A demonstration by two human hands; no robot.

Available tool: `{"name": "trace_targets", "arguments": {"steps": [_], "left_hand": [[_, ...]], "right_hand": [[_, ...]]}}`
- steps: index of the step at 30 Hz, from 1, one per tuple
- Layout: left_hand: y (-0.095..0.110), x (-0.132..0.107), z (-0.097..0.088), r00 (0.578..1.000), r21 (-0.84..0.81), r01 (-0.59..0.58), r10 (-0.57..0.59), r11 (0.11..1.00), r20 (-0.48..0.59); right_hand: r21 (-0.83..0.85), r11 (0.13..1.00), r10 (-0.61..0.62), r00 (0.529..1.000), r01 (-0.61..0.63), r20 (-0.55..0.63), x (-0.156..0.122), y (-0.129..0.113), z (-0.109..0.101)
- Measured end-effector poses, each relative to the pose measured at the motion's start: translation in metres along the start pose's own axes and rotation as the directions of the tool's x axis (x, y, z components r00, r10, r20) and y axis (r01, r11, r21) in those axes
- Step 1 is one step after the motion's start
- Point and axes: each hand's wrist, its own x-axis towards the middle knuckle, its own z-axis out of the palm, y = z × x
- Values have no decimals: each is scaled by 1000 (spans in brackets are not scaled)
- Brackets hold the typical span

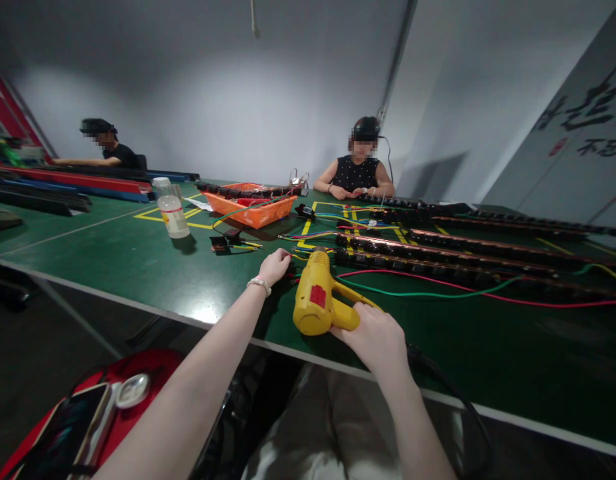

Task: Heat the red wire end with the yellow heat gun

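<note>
The room had pale grey walls [213,87], and a wide green bench [113,260] marked with yellow tape lines filled most of the view. Several long black strips [463,250] lay along its right side and ran off toward the far edge. One person [358,170] sat across the bench with both forearms resting on it. A second person [105,143] sat at the far left. An orange tray [248,213] stood near the middle of the bench, with dark parts lying across its top. A clear bottle [172,210] stood upright to its left, well apart from it.

Near the front edge lay a yellow heat gun [315,297], on its side with the nozzle pointing away from the wearer. The right hand [375,337] was closed around its handle. The left hand [275,265], with a bracelet [259,285] at the wrist, rested on the bench just left of the nozzle. Its fingers were curled in at the ends of a bundle of coloured wires [308,250]. Whether they pinched a wire could not be told. A red lead and a green lead [438,290] trailed right from the nozzle across the bench. Below the bench edge at lower left, a phone [71,427] lay on something red.
</note>
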Motion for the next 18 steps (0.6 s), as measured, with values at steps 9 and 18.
{"name": "trace_targets", "arguments": {"steps": [9,18], "left_hand": [[-9,8,4,986,-382,50,-107,923,-128],[-6,5,0,984,-105,15,-34,994,-177]], "right_hand": [[-51,999,2,999,-4,-52,-2,2,3],[-51,998,-43,996,39,-82,-10,-1,2]]}}
